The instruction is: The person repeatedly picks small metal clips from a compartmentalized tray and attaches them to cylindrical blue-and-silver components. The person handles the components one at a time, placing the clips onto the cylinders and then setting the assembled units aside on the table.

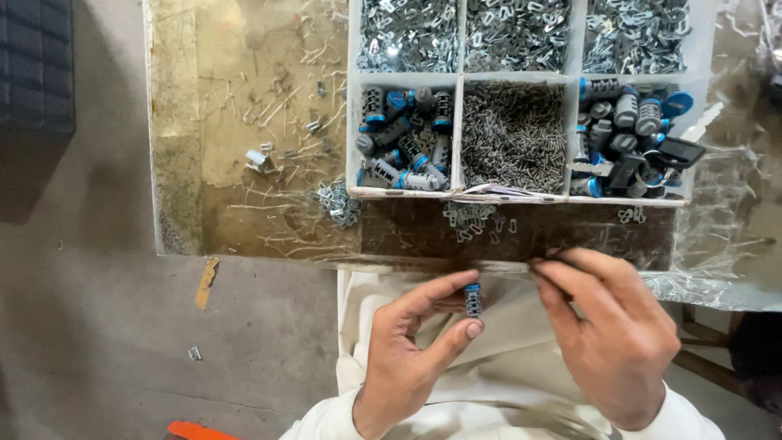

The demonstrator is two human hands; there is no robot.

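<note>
Below the table's near edge (407, 262), the left hand (407, 358) pinches a small blue-capped cylinder (472, 300) between thumb and forefinger; the right hand (611, 334) is curled, fingertips together beside it. Best held steady, slots facing the right fingers.

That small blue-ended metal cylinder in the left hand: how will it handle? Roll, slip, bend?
The cylinder looks like rigid metal, so probably stiff and fairly heavy for its size. Its round body would likely roll if set on the table. The ridged sides may help the left hand hold it between thumb and forefinger without slipping. The right hand hovers beside it.
</note>
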